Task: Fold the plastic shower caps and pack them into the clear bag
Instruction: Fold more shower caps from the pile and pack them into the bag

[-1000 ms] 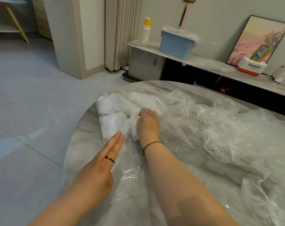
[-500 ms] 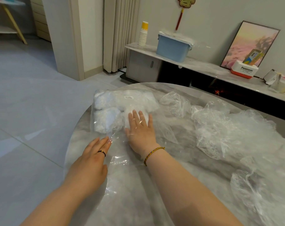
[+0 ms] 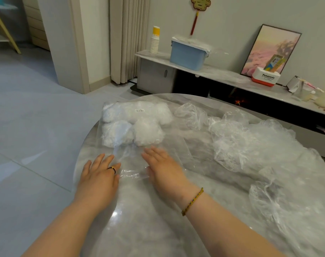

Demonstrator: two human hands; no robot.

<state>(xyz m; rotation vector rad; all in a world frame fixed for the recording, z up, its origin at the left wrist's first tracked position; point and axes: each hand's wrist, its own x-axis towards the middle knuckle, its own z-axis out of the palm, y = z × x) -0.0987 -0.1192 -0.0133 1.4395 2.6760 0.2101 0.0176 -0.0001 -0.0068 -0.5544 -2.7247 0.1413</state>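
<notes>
Crumpled shower caps (image 3: 250, 145) crowd the right of the table (image 3: 158, 229)
Bare marble at lower centre of the frame leaves open passage; the packed clear bag (image 3: 135, 123) blocks the upper centre, the loose heap walls off everything rightward

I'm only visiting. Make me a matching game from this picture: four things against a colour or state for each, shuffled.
Things:
1. bag
2. loose caps
3. bin
4. cups

Colours or states:
A. blue, with a lid
B. yellow on top
C. holds folded caps
D. heaped, unfolded

Pairs: 1-C, 2-D, 3-A, 4-B.
</notes>
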